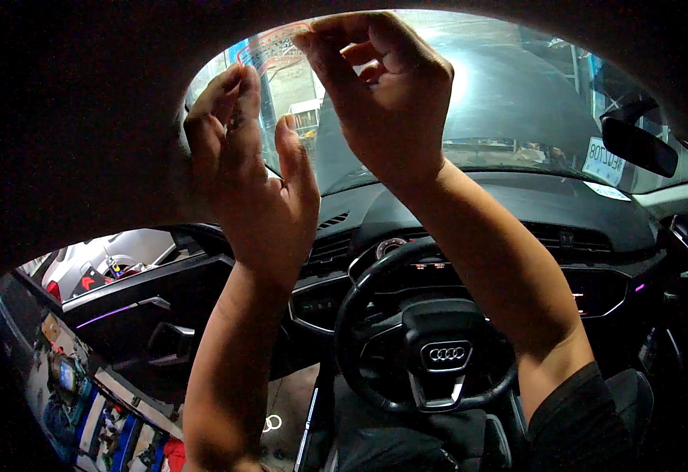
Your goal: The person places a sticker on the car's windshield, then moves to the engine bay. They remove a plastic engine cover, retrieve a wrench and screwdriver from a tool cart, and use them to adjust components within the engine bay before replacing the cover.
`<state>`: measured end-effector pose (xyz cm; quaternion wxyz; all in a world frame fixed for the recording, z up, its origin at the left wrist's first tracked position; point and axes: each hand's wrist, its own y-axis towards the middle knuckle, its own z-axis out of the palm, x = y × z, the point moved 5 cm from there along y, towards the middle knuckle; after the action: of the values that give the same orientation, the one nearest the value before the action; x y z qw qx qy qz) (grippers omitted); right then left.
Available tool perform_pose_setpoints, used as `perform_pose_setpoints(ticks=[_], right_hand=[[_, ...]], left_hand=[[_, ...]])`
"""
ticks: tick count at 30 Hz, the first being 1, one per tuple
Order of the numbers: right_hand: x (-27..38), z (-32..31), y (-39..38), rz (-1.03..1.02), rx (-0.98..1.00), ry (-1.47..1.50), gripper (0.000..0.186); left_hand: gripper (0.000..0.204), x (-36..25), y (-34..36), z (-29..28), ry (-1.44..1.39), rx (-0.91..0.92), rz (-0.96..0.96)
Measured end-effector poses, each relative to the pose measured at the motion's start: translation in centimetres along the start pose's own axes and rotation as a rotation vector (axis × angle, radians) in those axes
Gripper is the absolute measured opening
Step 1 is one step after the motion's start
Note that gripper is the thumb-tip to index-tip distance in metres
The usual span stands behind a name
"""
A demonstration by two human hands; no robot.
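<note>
Both my arms are raised in front of the windshield. My left hand is upright beside its left edge, fingers mostly stretched up and thumb apart. Higher and to the right, my right hand has its fingers curled in, with the fingertips close together near the top of the glass. Between the two hands' fingertips shows a clear patch with a red outline. I cannot tell whether it sticks to the glass or is in my right fingers.
Below my arms is the steering wheel, with the dashboard behind it. A rear-view mirror hangs at the right. The driver's door stands open at the left. Outside are a raised hood and a white car.
</note>
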<state>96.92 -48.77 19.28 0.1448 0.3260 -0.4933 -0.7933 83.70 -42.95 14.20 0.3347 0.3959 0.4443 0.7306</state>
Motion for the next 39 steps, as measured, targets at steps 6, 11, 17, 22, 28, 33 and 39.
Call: perform_pose_setpoints(ticks=[6,11,17,22,28,33,39], right_hand=[[-0.4,0.2,-0.3,0.170,0.050,0.076,0.014],[-0.1,0.2,-0.1,0.176,0.027,0.010,0.015],[-0.3,0.3,-0.2,0.144,0.018,-0.006,0.016],[-0.2,0.4,0.0,0.169,0.008,0.024,0.017],[-0.3,0.4,-0.1,0.132,0.005,-0.032,0.018],[-0.2,0.4,-0.1,0.117,-0.013,-0.048,0.016],[-0.8,-0.9,0.7,-0.264,-0.007,-0.306,0.027]], left_hand=[[0.049,0.3,-0.4,0.7,-0.039,0.011,-0.020],[0.050,0.6,-0.1,0.4,-0.022,0.002,0.027],[0.052,0.7,-0.3,0.6,-0.039,-0.006,0.012],[0.056,0.5,-0.2,0.6,-0.035,-0.020,0.026],[0.062,0.0,-0.1,0.5,0.017,0.039,0.014],[0.065,-0.1,-0.1,0.7,0.015,0.035,0.021],[0.069,-0.2,0.0,0.8,0.019,0.018,0.053]])
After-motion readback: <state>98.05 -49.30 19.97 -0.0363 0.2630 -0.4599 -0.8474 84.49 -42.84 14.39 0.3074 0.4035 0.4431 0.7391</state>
